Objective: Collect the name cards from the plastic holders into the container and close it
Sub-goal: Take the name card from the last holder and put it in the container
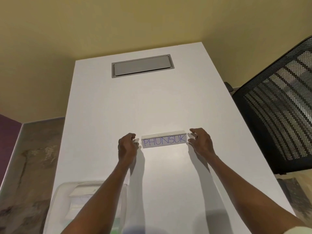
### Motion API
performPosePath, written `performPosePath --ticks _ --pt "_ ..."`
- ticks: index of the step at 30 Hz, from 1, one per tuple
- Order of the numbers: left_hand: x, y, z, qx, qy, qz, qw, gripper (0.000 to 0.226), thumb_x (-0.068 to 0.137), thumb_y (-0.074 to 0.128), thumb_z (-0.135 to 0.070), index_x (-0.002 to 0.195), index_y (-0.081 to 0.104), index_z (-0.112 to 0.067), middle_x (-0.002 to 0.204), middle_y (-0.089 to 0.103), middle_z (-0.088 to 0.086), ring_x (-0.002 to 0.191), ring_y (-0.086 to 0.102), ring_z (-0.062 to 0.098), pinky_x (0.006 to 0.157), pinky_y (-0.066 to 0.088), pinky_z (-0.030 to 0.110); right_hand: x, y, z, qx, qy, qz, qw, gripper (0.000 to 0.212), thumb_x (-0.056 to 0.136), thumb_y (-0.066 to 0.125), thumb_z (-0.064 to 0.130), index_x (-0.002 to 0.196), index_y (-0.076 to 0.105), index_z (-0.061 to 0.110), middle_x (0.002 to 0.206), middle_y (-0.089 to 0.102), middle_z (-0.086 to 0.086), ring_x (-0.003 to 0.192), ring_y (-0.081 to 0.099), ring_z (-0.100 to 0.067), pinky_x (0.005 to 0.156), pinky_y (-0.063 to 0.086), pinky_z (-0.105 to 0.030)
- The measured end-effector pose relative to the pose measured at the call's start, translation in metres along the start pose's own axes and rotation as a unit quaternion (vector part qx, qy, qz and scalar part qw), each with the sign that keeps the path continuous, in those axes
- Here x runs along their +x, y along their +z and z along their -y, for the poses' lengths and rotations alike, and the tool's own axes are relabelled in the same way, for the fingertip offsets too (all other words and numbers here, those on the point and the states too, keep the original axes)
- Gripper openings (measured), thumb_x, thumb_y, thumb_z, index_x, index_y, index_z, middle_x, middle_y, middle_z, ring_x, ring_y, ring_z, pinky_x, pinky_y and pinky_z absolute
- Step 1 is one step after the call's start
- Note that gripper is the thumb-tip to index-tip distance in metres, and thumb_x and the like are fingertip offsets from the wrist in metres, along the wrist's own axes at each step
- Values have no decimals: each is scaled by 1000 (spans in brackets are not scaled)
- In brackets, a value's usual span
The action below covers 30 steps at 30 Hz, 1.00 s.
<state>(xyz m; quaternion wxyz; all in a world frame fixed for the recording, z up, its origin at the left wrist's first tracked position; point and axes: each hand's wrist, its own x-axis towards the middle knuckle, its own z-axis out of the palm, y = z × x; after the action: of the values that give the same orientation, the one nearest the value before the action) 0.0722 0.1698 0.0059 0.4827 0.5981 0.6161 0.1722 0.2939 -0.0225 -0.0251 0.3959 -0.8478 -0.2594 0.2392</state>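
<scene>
Head view: left hand (126, 146) and right hand (201, 142), grips released, flank the name card holder (164, 141) mid-table (168, 107).

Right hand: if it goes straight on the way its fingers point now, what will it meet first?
The right hand points leftward at the right end of the card holder, which stands on the table. That end would probably come first; the fingertips look nearly on it already, though the gap is hard to judge.
</scene>
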Motion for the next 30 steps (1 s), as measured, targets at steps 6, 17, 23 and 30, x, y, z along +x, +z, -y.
performPosePath --ticks 6,17,23,30 --pt "15 -15 -7 68 80 138 985 29 95 48 -15 114 68 -22 125 60 7 99 69 24 85 57 34 13 -18 15 -195 -138 45 970 47 81 68 7 125 59 17 119 60 0 103 54 -23 73 34 -11" --pt "22 -5 -2 398 306 171 847 63 78 70 -6 138 52 -14 136 59 9 126 52 26 99 44 36 29 -12 29 -329 -230 120 908 51 80 68 10 130 57 7 128 63 -5 114 51 -33 85 38 -36" --pt "21 2 -5 399 269 178 858 52 84 61 -8 135 55 -15 130 61 13 122 53 27 98 45 38 32 -2 23 -327 -236 131 906 45 78 68 7 123 61 5 113 68 -12 105 57 -33 80 39 -34" --pt "26 5 -4 392 256 185 864 33 86 58 -11 118 65 -11 106 69 19 103 60 36 84 49 39 35 0 19 -349 -224 137 900 34 83 62 14 117 62 14 100 65 -6 99 53 -29 73 35 -32"
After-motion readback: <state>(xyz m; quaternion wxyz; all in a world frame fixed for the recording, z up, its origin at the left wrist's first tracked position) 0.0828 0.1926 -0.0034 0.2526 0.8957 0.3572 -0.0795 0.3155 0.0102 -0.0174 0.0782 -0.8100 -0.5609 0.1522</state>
